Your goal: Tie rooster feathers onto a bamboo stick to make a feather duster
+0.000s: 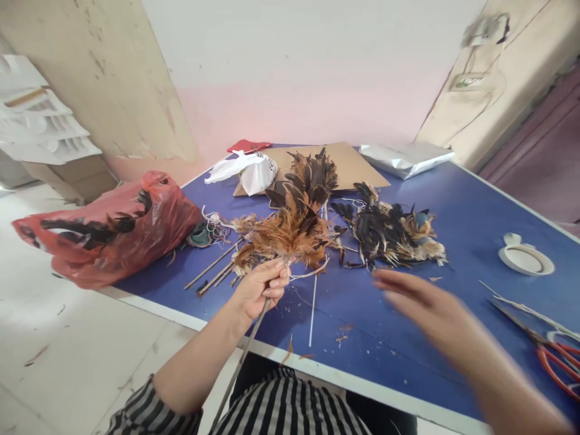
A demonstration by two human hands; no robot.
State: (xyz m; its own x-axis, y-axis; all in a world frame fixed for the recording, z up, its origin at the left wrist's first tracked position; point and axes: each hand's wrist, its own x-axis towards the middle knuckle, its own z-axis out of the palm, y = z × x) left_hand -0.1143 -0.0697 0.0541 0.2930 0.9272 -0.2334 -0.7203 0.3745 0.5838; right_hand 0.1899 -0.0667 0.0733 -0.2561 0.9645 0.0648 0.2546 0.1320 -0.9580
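Note:
My left hand [265,284] is wrapped round a feather duster [290,232], gripping it where the feathers meet the thin stick. The stick runs down toward my lap, and brown and dark feathers fan out above my fist. A pale string [312,273] loops out beside the hand. Over the table to the right is my right hand [419,299], slightly blurred, its fingers stretched out with nothing visible in them. Just beyond its fingertips lies a pile of loose black and tan feathers [385,232].
A red plastic bag [122,235] with dark feathers sits at the left table edge. Several thin sticks [212,266] lie near it. Cardboard [357,166], a white bag [258,175] and a silvery packet [408,160] are at the back. Tape [544,266] and red-handled scissors [544,344] lie right.

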